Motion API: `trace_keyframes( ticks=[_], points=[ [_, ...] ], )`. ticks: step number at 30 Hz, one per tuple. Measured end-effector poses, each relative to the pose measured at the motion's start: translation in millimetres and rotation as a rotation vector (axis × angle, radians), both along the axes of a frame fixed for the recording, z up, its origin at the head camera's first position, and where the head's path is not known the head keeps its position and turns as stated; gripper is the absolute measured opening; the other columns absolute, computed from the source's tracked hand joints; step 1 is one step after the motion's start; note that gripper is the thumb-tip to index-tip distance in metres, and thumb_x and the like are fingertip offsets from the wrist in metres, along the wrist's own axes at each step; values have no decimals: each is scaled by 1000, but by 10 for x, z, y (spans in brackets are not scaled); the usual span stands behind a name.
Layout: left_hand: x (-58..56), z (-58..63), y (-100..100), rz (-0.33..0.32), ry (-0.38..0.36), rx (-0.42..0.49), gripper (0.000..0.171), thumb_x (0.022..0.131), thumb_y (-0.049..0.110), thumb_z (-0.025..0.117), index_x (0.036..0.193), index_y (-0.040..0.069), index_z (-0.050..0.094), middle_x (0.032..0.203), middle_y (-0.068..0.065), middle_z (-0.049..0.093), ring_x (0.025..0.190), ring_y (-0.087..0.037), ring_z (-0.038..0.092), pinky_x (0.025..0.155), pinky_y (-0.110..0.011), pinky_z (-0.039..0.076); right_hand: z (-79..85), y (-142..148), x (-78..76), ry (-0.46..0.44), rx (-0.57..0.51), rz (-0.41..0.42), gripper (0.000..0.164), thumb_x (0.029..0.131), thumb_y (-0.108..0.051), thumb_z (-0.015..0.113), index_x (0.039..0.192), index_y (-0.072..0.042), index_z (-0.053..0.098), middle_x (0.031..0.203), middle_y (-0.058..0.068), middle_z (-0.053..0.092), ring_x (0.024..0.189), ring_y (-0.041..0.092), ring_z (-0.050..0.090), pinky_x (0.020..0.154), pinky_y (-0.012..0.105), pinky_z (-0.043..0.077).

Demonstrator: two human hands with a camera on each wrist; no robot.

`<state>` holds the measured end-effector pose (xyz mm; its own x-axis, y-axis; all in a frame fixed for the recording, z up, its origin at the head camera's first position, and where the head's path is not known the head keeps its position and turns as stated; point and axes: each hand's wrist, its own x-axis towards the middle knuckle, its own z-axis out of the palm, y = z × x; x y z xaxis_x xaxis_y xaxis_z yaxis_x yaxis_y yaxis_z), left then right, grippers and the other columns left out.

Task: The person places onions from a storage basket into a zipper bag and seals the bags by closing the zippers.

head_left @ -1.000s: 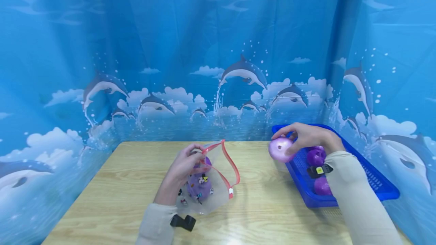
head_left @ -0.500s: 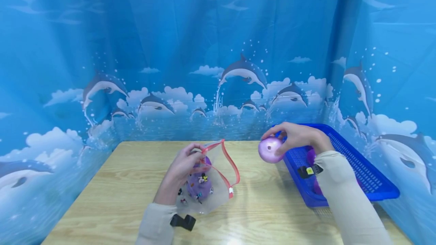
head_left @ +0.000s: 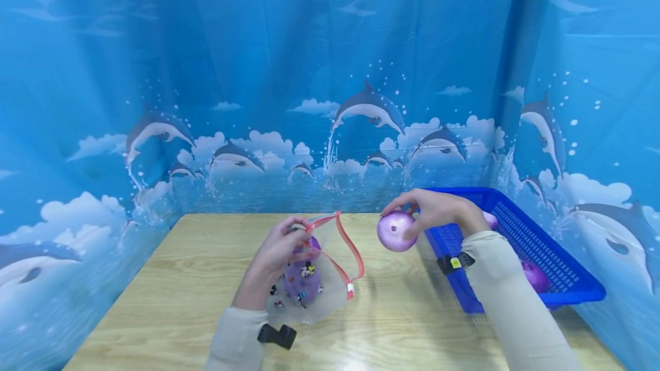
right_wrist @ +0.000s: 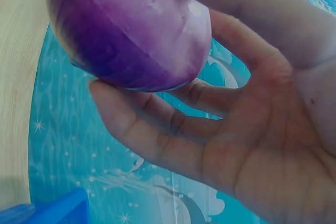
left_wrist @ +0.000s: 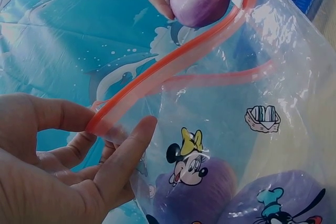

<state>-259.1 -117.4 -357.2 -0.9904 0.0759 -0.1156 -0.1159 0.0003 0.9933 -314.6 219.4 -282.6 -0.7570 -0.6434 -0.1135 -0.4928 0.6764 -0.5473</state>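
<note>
My left hand (head_left: 282, 245) pinches the mouth edge of a clear slider zip bag (head_left: 332, 302), printed with cartoon figures and trimmed in red. The bag's mouth gapes toward the right. Inside lie purple round things (left_wrist: 194, 190), seen through the plastic. To the right of the bag, my right hand (head_left: 438, 209) holds a glossy purple onion (head_left: 396, 231), fingers over its top and thumb on its near side. A small dark dimple shows on one end of it, and dark streaks with a seam line mark its side (right_wrist: 121, 30) in the right wrist view. It is raised above the table.
A blue mesh basket (head_left: 541, 239) stands at the right, partly behind my right forearm. Several purple things show in it, such as a dark one (head_left: 536, 276). The pale wooden table (head_left: 170, 302) ends at a blue dolphin-print curtain (head_left: 289, 73).
My right hand has carried the onion left, from over the basket's edge toward the bag. My left hand and the bag have barely moved.
</note>
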Motion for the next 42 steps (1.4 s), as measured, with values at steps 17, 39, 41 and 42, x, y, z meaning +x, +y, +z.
trace_keyframes(
  ticks=[17,39,41,42],
  points=[
    [-1,31,-6,-3,-16,8,16,103,5,52,117,8,59,104,-13,55,83,-22,62,86,-41,67,-45,-292,9,5,-9,27,55,82,-21,85,135,-26,67,140,8,60,118,29,56,87,37,60],
    [24,31,-8,-9,-2,0,15,102,4,53,116,7,59,104,-16,58,88,-24,65,85,-42,67,-125,-578,43,-13,-39,69,58,80,-20,86,134,-26,68,136,4,62,120,28,52,87,34,60],
    [27,35,-7,-9,1,0,15,102,4,53,116,7,59,104,-16,58,88,-24,65,86,-43,67,-135,-602,49,-15,-42,68,57,80,-20,86,133,-27,68,136,3,62,120,27,52,87,33,60],
    [31,37,-7,-9,1,-2,15,102,4,53,116,7,59,103,-15,58,88,-24,66,86,-43,67,-141,-614,52,-14,-44,69,57,80,-20,86,133,-27,68,135,3,62,120,27,52,87,33,60]
  ],
)
